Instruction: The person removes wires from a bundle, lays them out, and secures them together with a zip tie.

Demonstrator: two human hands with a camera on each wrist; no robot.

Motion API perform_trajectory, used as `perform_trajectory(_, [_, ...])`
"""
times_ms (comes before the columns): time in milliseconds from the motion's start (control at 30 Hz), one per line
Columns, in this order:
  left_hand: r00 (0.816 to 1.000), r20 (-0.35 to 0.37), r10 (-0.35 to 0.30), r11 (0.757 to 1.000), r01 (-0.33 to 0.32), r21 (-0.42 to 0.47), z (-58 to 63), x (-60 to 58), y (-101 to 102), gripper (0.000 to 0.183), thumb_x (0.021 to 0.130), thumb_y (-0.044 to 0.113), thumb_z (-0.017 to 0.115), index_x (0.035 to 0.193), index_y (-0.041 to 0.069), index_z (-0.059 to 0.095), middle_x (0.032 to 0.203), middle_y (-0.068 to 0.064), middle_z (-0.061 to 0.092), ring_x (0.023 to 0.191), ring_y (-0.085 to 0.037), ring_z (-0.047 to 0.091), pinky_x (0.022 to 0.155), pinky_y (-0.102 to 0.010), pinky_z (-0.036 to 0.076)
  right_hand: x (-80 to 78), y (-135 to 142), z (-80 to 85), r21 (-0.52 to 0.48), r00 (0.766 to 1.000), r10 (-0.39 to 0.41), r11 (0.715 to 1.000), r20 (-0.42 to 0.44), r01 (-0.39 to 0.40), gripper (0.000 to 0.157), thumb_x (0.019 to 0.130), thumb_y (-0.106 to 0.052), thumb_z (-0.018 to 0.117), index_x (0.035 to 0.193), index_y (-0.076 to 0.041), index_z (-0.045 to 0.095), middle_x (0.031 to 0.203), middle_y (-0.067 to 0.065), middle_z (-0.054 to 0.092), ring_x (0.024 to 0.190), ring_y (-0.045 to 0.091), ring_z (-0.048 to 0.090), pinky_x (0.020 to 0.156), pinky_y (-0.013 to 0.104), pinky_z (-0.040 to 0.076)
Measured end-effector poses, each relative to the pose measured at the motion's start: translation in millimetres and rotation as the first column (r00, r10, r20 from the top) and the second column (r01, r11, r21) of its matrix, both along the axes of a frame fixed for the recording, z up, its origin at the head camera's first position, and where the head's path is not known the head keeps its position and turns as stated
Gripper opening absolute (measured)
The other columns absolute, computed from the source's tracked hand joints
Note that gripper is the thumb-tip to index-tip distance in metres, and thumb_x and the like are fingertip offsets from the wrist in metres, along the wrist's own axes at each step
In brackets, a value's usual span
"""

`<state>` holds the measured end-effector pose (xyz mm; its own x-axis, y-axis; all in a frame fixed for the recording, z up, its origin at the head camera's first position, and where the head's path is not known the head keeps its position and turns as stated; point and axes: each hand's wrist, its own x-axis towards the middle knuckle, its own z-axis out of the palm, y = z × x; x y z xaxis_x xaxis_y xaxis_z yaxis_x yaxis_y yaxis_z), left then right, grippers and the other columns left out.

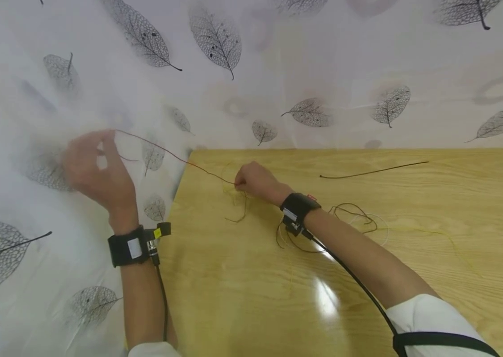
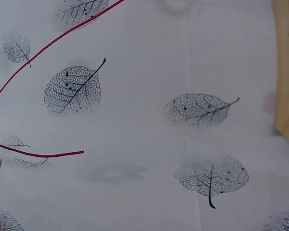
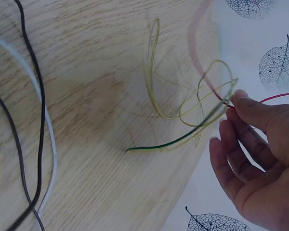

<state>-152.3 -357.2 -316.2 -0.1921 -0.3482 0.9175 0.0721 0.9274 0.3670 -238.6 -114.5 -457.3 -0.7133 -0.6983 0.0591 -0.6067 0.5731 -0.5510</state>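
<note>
My left hand (image 1: 95, 171) is raised off the table's left side, in front of the cloth, and pinches a thin red cord (image 1: 187, 162) between thumb and fingertips. A short free end of it sticks out past those fingers, seen in the left wrist view. The red cord runs down to my right hand (image 1: 258, 183), whose thumb and forefinger pinch it over the back left of the table. At the right fingertips, a dark green cord (image 3: 178, 141) and a looped yellow cord (image 3: 152, 82) hang or lie close by, overlapping the red one in the right wrist view.
Brown cord (image 1: 307, 251) lies coiled under the right forearm, with a white cord (image 1: 386, 237) and a yellow cord (image 1: 453, 240) beside it. A straight dark cord (image 1: 367, 173) lies at the back of the wooden table (image 1: 412, 287). Leaf-print cloth (image 1: 358, 59) hangs behind and left.
</note>
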Motion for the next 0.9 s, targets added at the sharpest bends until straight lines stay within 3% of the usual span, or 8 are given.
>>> perform_trajectory(100, [1.000, -0.009, 0.003, 1.000, -0.003, 0.010, 2.1, -1.7, -1.0, 0.026, 0.092, 0.029, 0.066, 0.085, 0.007, 0.077, 0.086, -0.002, 0.075, 0.077, -0.026, 0.060, 0.082, -0.025, 0.042, -5.4, 3.5, 2.0, 0.005, 0.998, -0.045, 0.999, -0.032, 0.045, 0.014, 0.091, -0.019, 0.070, 0.098, -0.012, 0.079, 0.099, 0.001, 0.076, 0.088, 0.013, 0.067, 0.079, 0.029, 0.055])
perform_trajectory(267, [0.999, -0.004, -0.036, 0.999, 0.036, 0.023, -4.1, -3.3, -0.3, 0.021, 0.090, 0.024, 0.070, 0.083, 0.005, 0.077, 0.084, -0.003, 0.075, 0.072, -0.025, 0.060, 0.076, -0.024, 0.042, -11.4, 8.2, 11.9, -0.132, 0.994, -0.099, 0.987, -0.040, 0.093, 0.018, 0.096, -0.017, 0.064, 0.107, -0.008, 0.075, 0.091, 0.003, 0.075, 0.071, 0.010, 0.067, 0.063, 0.026, 0.055])
perform_trajectory(467, [0.997, 0.022, -0.076, 0.997, 0.076, 0.005, -15.8, -2.1, -0.8, 0.020, 0.090, 0.026, 0.070, 0.084, 0.008, 0.077, 0.088, 0.002, 0.077, 0.072, -0.022, 0.063, 0.069, -0.022, 0.044, -14.3, 17.0, 27.9, -0.344, 0.992, -0.130, 0.931, 0.004, 0.123, 0.015, 0.099, -0.012, 0.059, 0.106, -0.005, 0.071, 0.082, 0.006, 0.071, 0.061, 0.012, 0.068, 0.051, 0.024, 0.056])
perform_trajectory(600, [0.996, 0.031, -0.082, 0.997, 0.082, -0.006, -19.9, -2.2, -1.3, 0.021, 0.090, 0.027, 0.069, 0.085, 0.009, 0.077, 0.089, 0.003, 0.077, 0.072, -0.022, 0.063, 0.069, -0.021, 0.043, -17.0, 23.0, 35.3, -0.396, 0.989, -0.142, 0.906, 0.045, 0.148, 0.013, 0.099, -0.011, 0.058, 0.106, -0.004, 0.068, 0.087, 0.009, 0.072, 0.065, 0.015, 0.070, 0.053, 0.026, 0.058])
perform_trajectory(767, [0.993, 0.060, -0.098, 0.995, 0.099, -0.019, -25.3, -4.3, -2.0, 0.019, 0.090, 0.026, 0.070, 0.085, 0.008, 0.077, 0.087, 0.000, 0.076, 0.071, -0.025, 0.062, 0.069, -0.024, 0.042, -20.1, 28.4, 47.0, -0.397, 0.978, -0.194, 0.906, -0.078, 0.148, 0.014, 0.096, -0.017, 0.063, 0.103, -0.008, 0.073, 0.089, 0.002, 0.075, 0.072, 0.011, 0.068, 0.057, 0.027, 0.052])
perform_trajectory(900, [0.976, 0.184, -0.114, 0.991, 0.126, -0.051, -35.0, -4.7, -1.7, 0.017, 0.090, 0.022, 0.070, 0.087, 0.007, 0.077, 0.087, -0.006, 0.076, 0.070, -0.027, 0.062, 0.068, -0.033, 0.044, -21.3, 31.3, 58.2, -0.393, 0.969, -0.183, 0.914, -0.169, 0.104, 0.016, 0.096, -0.021, 0.064, 0.102, -0.011, 0.075, 0.085, -0.002, 0.075, 0.072, 0.007, 0.065, 0.060, 0.027, 0.048])
